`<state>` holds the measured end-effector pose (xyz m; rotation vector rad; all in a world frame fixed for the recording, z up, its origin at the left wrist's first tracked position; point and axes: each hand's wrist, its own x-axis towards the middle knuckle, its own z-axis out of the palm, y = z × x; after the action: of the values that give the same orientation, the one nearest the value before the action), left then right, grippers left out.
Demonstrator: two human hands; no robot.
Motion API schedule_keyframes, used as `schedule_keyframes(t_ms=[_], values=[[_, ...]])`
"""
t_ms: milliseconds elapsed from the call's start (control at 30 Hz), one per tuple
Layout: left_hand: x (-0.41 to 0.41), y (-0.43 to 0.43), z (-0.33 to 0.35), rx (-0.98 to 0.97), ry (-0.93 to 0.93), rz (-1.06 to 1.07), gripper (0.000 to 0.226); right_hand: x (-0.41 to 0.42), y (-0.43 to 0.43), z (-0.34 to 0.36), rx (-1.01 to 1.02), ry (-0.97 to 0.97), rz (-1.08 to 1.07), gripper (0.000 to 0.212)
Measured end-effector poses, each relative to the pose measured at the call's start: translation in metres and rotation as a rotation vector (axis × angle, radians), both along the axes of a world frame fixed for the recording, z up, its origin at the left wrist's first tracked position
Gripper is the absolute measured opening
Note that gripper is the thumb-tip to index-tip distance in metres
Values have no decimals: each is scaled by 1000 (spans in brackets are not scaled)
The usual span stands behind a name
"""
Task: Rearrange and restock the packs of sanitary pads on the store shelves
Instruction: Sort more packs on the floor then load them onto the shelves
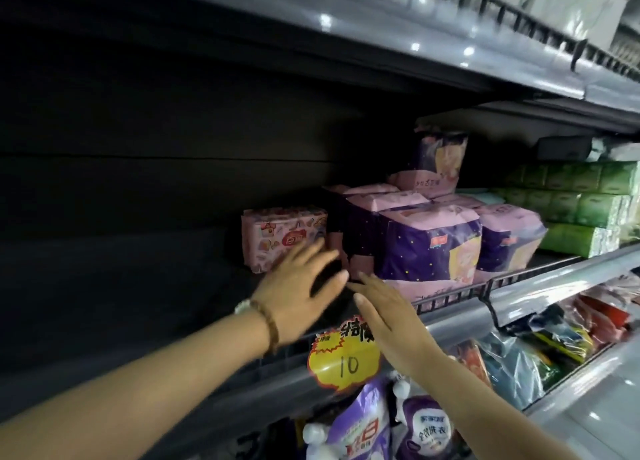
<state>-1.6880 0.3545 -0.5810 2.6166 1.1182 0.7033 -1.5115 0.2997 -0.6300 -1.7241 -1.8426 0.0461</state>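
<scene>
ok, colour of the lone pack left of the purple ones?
Lone pack: pink with small cartoon prints; head view.

Yellow starburst price tag [344, 359] on the shelf front edge [460, 317]: handwritten "10" in black. Above it, bold black "特" plus a second character, cut off by the right hand [384, 310]. The small red burst at the tag's top left has white print, too small to read.

Right purple pouch [427, 428] below the tag: white label text looks like "全效洗衣"; the small brand strip above it is unreadable. Left purple pouch [356, 432]: large red-and-white characters, blurred, can't read.

Pink pack [284, 238]: red characters and a red logo badge, not legible. Front purple pack [429, 248]: small red brand patch, illegible. Pink-topped pack behind [422, 182]: a line of small text, blurred.
</scene>
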Motion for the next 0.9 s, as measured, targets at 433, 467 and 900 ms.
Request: schedule_keyframes(t_ms=[433,467,900], values=[[-9,-188,-106,-14,156,-335,76,41,-219,-97,-347,435,-372,81],[-5,-195,-123,-70,198,-334,82,41,-234,-115,-455,449,-396,73],[52,-184,-232,-494,900,-230,93,68,-287,-291,-983,870,-606,90]])
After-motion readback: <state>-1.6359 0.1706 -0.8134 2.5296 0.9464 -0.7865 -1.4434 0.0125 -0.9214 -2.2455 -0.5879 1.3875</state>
